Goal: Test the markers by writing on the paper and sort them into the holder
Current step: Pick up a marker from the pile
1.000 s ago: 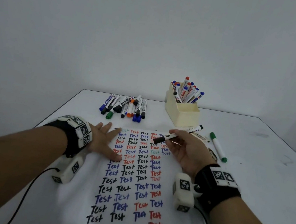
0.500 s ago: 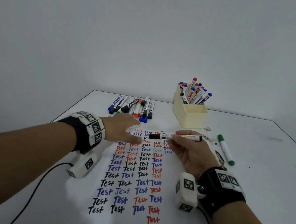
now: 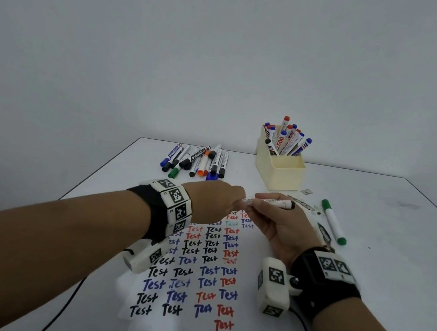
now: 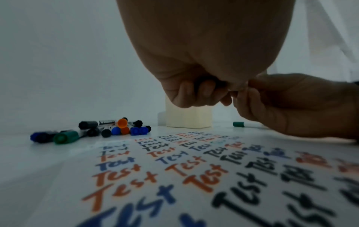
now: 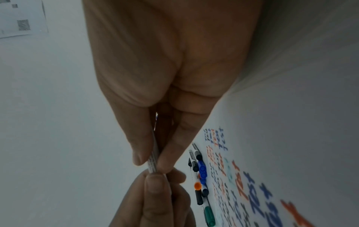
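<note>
A black-capped whiteboard marker (image 3: pixel 271 201) is held level above the top of the paper (image 3: pixel 199 326), which is covered in rows of "Test". My right hand (image 3: pixel 255 207) pinches its white barrel (image 5: pixel 153 159) between thumb and fingers. My left hand (image 3: pixel 235 197) has its fingers (image 4: pixel 194 95) curled round the cap end, which they hide almost entirely. The two hands touch. The cream holder (image 3: pixel 280 173) stands behind them with several markers in its rear compartment. A pile of loose markers (image 3: pixel 195 162) lies at the back left.
A green-capped marker (image 3: pixel 333 222) lies on the white table (image 3: pixel 394 258) to the right of the paper, beside some ink stains. Black cables run from both wrist cameras toward the near edge. A plain wall rises behind the table.
My left hand has lifted off the paper, moved right and closed round the marker's black cap. My right hand has turned the marker level and raised it slightly.
</note>
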A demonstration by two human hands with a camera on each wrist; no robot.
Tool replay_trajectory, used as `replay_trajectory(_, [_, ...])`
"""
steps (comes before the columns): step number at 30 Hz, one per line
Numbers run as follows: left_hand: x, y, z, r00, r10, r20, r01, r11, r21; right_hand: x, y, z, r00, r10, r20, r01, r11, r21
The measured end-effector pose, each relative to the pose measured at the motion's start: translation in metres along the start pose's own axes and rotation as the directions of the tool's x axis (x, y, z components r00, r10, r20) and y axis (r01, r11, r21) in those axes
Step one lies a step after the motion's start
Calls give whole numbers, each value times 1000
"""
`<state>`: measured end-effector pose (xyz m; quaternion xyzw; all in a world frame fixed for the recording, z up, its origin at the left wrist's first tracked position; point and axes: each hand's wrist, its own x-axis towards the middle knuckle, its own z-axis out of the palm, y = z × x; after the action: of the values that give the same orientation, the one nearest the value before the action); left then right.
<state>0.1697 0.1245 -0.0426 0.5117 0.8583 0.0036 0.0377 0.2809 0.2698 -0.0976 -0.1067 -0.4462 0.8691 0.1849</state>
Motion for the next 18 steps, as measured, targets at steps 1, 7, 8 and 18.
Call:
replay_trajectory(1, [-1, 1, 0, 1000, 2, -3, -2, 1000, 11, 0, 0, 0, 1000, 4, 4, -4, 1000, 10])
replay_trajectory(7, [-5, -1, 0, 998, 37, -60, -40, 999, -36, 0, -2, 0, 1000, 14, 11, -15, 1000, 26])
replay_trajectory(8, [-6, -4, 0, 998, 37, -57, -40, 998, -51, -1, -2, 1, 1000, 11, 8, -11, 1000, 14])
replay_trajectory(18, [-14, -66, 8, 982, -161, -98, 120, 935, -335, 6, 0, -2, 993, -7, -118, 14, 998, 54])
